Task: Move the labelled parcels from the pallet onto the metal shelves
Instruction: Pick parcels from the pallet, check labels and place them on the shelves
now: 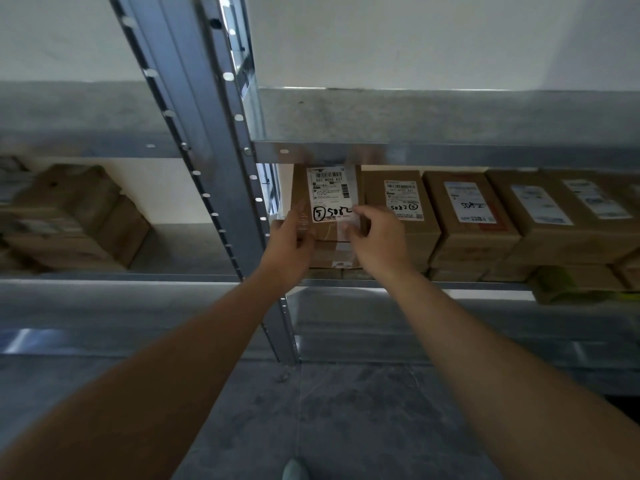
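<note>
The left hand [289,237] and right hand [375,237] grip a brown labelled parcel [327,202] by its near left and right edges, fingers curled onto its top. It sits at the far-left end of the metal shelf [485,284], atop another box, just right of the grey upright post [221,168]. Its right side touches the neighbouring parcel [398,206]. The upper shelf's lip [450,152] lies close above; little room remains.

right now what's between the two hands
In the head view, the labelled parcel sits between the left hand and right hand, which grip its sides; its white label faces the camera.
</note>
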{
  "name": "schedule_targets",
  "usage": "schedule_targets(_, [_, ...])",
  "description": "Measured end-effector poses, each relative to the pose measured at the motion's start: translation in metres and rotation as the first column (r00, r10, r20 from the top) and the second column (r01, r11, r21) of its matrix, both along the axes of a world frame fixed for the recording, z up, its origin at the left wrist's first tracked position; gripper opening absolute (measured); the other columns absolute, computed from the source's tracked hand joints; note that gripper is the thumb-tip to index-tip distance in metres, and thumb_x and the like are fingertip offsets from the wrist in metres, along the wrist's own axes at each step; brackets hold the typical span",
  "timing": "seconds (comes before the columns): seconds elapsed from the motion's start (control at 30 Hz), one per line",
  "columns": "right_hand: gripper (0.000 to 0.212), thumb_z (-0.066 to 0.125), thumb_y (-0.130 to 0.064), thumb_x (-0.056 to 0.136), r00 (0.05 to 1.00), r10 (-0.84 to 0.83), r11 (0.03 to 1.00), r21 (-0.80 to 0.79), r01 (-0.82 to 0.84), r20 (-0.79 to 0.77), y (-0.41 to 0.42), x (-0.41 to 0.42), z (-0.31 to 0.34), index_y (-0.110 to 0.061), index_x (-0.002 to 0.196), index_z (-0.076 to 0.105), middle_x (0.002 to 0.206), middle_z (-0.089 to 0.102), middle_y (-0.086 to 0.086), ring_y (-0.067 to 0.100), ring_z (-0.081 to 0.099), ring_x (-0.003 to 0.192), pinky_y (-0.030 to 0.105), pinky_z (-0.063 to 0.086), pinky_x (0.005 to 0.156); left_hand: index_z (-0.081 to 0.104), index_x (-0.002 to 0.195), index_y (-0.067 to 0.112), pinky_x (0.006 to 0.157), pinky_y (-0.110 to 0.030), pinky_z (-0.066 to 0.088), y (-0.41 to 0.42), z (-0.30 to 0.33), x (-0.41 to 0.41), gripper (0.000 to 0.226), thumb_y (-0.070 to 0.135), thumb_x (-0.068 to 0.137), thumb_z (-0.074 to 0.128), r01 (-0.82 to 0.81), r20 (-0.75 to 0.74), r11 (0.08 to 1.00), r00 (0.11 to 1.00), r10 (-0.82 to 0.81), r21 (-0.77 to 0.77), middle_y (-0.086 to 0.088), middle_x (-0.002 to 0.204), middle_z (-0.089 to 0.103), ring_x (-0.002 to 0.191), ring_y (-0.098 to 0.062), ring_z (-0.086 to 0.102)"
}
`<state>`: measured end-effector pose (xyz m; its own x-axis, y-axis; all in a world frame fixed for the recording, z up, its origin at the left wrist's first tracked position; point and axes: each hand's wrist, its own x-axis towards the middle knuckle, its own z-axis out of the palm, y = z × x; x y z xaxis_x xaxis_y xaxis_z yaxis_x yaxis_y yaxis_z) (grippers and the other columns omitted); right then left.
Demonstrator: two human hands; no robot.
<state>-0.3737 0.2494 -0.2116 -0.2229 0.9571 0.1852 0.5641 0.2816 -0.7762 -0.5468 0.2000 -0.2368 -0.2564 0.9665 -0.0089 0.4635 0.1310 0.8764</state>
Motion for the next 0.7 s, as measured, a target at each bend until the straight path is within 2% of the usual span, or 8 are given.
schedule_targets(0.07, [0.047, 0.072, -0.03, 0.093, 1.0, -0.006, 1.0, 0.021, 0.006, -0.02, -0.009, 0.006, 0.004, -0.014, 0.136, 0.062, 0.128, 0.057, 0.006, 0.009, 0.055, 0.108, 0.018, 0.041, 0.1, 0.022, 0.157, 0.046, 0.095, -0.03, 0.052, -0.012, 0.009, 0.005, 0.068, 0.029, 0.097, 0.049, -0.031, -0.023, 0.999, 0.999, 0.03, -0.013, -0.002, 0.138, 0.046, 0.1, -0.004, 0.058])
schedule_targets(0.13, [0.051, 0.074, -0.032, 0.091, 0.999, 0.0, 1.0, 0.026, 0.001, -0.035, -0.017, 0.011, 0.007, -0.016, 0.138, 0.061, 0.126, 0.055, 0.006, 0.009, 0.053, 0.107, 0.021, 0.043, 0.101, 0.014, 0.161, 0.041, 0.088, -0.014, 0.039, -0.024, 0.017, 0.009, 0.069, 0.024, 0.104, 0.049, -0.043, -0.062, 0.998, 0.997, 0.04, -0.05, -0.001, 0.136, 0.034, 0.093, 0.004, 0.046])
schedule_targets(0.2, [0.057, 0.076, -0.034, 0.089, 0.999, 0.016, 1.0, 0.018, -0.015, -0.049, -0.028, 0.016, 0.01, -0.02, 0.141, 0.057, 0.125, 0.053, 0.006, 0.013, 0.053, 0.11, 0.024, 0.042, 0.102, 0.013, 0.162, 0.04, 0.085, -0.008, 0.035, -0.036, 0.024, 0.013, 0.069, 0.022, 0.106, 0.049, -0.044, -0.066, 0.998, 0.997, 0.041, -0.051, -0.001, 0.135, 0.03, 0.092, 0.001, 0.045])
schedule_targets(0.3, [0.069, 0.082, -0.037, 0.084, 0.996, 0.055, 0.998, 0.002, -0.055, -0.076, -0.044, 0.027, 0.013, -0.025, 0.145, 0.052, 0.121, 0.05, 0.0, 0.016, 0.051, 0.117, 0.03, 0.044, 0.104, 0.012, 0.162, 0.039, 0.096, -0.021, 0.037, -0.055, 0.034, 0.02, 0.072, 0.025, 0.105, 0.053, -0.047, -0.101, 0.998, 0.994, 0.043, -0.038, -0.001, 0.133, 0.029, 0.104, -0.01, 0.046])
schedule_targets(0.4, [0.076, 0.084, -0.038, 0.08, 0.995, 0.081, 0.996, -0.024, -0.082, -0.06, -0.057, 0.039, 0.012, -0.027, 0.147, 0.05, 0.123, 0.052, -0.001, 0.011, 0.046, 0.116, 0.03, 0.043, 0.103, 0.011, 0.162, 0.038, 0.096, -0.024, 0.04, -0.072, 0.037, 0.03, 0.074, 0.03, 0.104, 0.056, -0.046, -0.131, 0.998, 0.991, 0.041, -0.04, -0.001, 0.132, 0.03, 0.112, -0.016, 0.047])
schedule_targets(0.53, [0.077, 0.085, -0.035, 0.08, 0.994, 0.094, 0.995, -0.029, -0.096, -0.051, -0.072, 0.052, 0.014, -0.024, 0.148, 0.05, 0.123, 0.049, -0.002, 0.009, 0.046, 0.114, 0.024, 0.039, 0.1, 0.011, 0.163, 0.036, 0.097, -0.025, 0.041, -0.088, 0.04, 0.044, 0.075, 0.032, 0.103, 0.057, -0.052, -0.152, 0.998, 0.987, 0.045, -0.04, -0.004, 0.14, 0.031, 0.116, -0.017, 0.046])
schedule_targets(0.7, [0.076, 0.08, -0.036, 0.085, 0.996, 0.085, 0.996, 0.002, -0.085, -0.02, -0.087, 0.063, 0.022, -0.023, 0.152, 0.044, 0.129, 0.045, 0.001, 0.012, 0.048, 0.116, 0.027, 0.04, 0.104, 0.007, 0.163, 0.034, 0.101, -0.025, 0.039, -0.102, 0.048, 0.056, 0.076, 0.034, 0.104, 0.055, -0.014, -0.18, 0.999, 0.984, 0.008, -0.032, -0.007, 0.146, 0.03, 0.114, -0.013, 0.043])
